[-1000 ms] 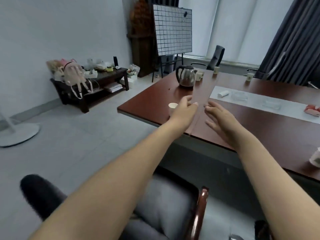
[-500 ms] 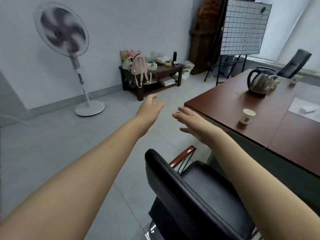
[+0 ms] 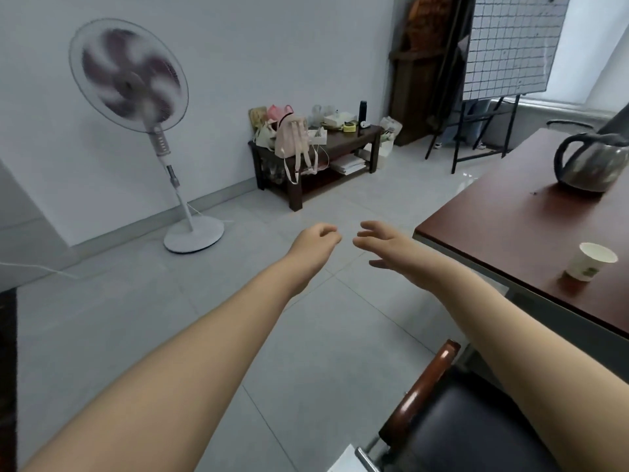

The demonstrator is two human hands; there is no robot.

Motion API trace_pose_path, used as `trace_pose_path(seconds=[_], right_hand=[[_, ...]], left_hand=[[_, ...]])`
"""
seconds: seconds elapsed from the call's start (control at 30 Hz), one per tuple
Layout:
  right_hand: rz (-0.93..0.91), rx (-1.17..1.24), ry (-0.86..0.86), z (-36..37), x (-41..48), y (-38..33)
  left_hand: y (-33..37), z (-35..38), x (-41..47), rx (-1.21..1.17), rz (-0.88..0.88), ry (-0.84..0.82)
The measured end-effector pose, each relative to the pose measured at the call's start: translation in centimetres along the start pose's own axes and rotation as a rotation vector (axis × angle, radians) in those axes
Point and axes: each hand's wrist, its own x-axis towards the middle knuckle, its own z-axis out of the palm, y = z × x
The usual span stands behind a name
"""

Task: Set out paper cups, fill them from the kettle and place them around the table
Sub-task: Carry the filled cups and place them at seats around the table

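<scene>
Hovering empty, left grip [image 3: 315, 241] loosely curled, right grip [image 3: 386, 245] spread

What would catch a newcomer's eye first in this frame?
Two bare arms stretch forward over the grey floor, left hand loosely curled and right hand spread, both holding nothing. A standing fan, blades blurred, is by the left wall, while a paper cup and kettle stand on the brown table at right.
</scene>
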Motion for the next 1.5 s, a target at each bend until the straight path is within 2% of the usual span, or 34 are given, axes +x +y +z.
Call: trace_pose_path(seconds=[0.17,0.37,0.77,0.9,1.1,1.5], right_hand=[[0.064,0.159,0.122,-1.2,7.0,-0.3],[0.13,0.203,0.213,-2.0,15.0,0.3],[0.178,0.305,0.468,-3.7,34.9,-0.6],[0.21,0.295,0.552,-6.9,39.5,-0.3],[0.216,0.345,0.689,-15.7,48.8,2.4],[0.22,0.449,0.816,-34.1,67.0,5.2]], left_hand=[[0.5,-1.1,7.5,0.016,0.032,-0.112],[0.1,-2.9,18.0,-0.031,0.035,-0.159],[0.2,-6.3,43.1,-0.05,0.058,-0.367],[1.2,-3.3,50.1,-0.074,0.032,-0.48],[5.5,4.0,61.8,-0.104,0.1,-0.624],[14.1,16.2,84.7,-0.098,0.128,-0.741]])
